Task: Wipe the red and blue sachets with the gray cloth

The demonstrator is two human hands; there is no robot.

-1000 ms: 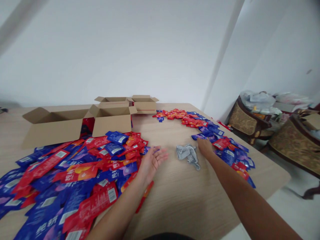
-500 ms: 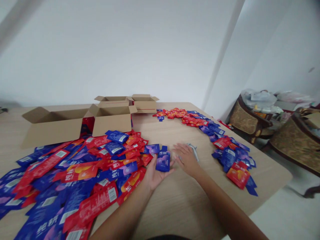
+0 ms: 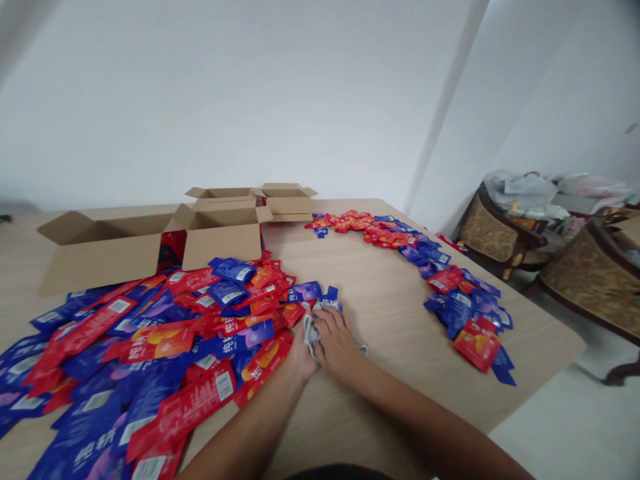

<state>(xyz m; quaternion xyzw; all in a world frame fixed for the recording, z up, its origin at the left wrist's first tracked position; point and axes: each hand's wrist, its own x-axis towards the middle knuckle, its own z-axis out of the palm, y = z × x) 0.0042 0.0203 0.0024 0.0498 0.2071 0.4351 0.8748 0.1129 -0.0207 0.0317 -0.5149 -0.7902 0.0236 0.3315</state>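
Over the wooden table my two hands meet. My left hand (image 3: pixel 301 353) supports a blue pouch (image 3: pixel 332 295) from below; only its top end shows, the rest lies under the cloth and my other hand. Pressed on the pouch is a crumpled grey cloth (image 3: pixel 311 333), gripped under the fingers of my right hand (image 3: pixel 339 339). A corner of the cloth sticks out beyond the right hand. Just left of my hands lies a large heap of red and blue pouches (image 3: pixel 165 340), some with barcodes facing up.
Open cardboard boxes (image 3: pixel 223 237) stand behind the heap. A curved row of red and blue pouches (image 3: pixel 425 257) runs along the table's right side. Past the right edge are patterned chairs (image 3: pixel 493 230) with plastic bags (image 3: pixel 525 190) on them. A white wall rises behind the table.
My right hand has picked the grey cloth up from the table and moved left, laying it over the blue pouch. The left hand still holds that pouch in about the same place.
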